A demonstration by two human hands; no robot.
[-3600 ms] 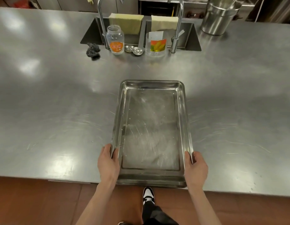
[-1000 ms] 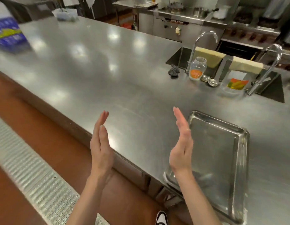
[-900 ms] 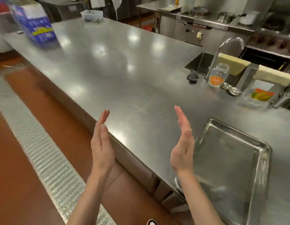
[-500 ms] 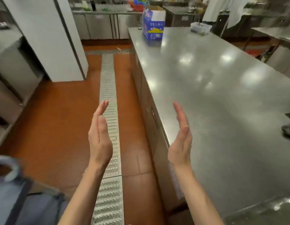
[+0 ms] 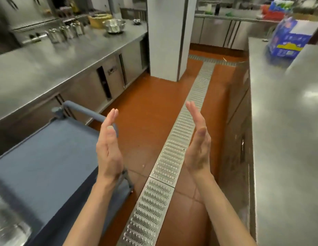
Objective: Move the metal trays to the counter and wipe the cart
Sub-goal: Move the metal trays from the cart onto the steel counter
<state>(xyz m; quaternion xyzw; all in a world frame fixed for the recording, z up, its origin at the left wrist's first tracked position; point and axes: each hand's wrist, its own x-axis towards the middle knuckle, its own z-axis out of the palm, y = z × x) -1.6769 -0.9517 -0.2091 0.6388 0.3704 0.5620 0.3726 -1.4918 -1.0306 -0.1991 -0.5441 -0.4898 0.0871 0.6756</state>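
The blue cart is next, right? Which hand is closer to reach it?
Probably the left hand. It hangs open right over the edge of the blue cart, near its handle bar. The right hand, also open and empty, is over the floor drain grate, nearer the steel counter.

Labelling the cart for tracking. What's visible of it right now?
The cart stands lower left beside the long steel counter. It looks like grey-blue plastic: a flat top shelf with a raised rim, a rounded tubular handle at its far end. Something shiny and blurred lies at its near left corner. The left hand hovers above its right edge.
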